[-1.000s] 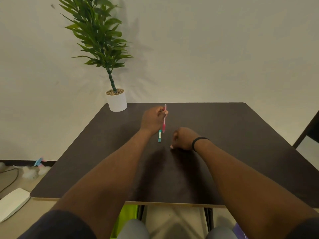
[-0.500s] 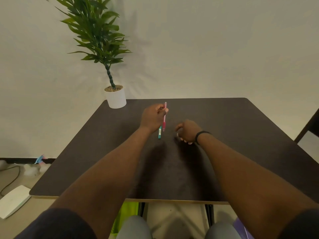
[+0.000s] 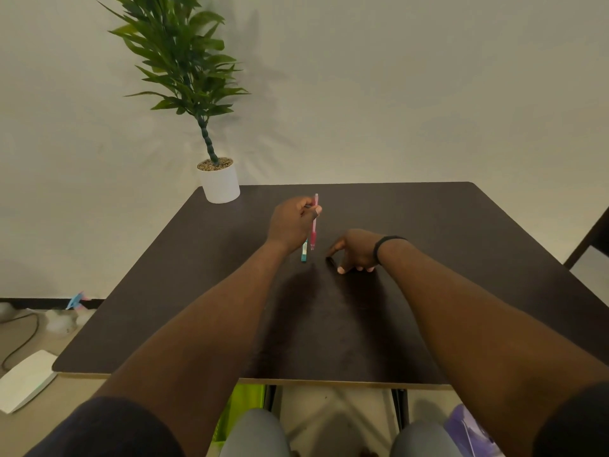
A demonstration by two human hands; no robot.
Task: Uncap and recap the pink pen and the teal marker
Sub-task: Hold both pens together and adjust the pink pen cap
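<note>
Left hand [image 3: 291,224]: fingers closed around the pink pen [image 3: 314,222], held near upright off the surface [image 3: 461,242], tip end down. Teal marker [image 3: 304,251] lies on the surface just below those fingers. Right hand [image 3: 357,252]: fingers loosely curled, knuckles down beside the pen; whether they hold a cap, cannot tell. Advice: steady the barrel, align the cap squarely, push until seated.
</note>
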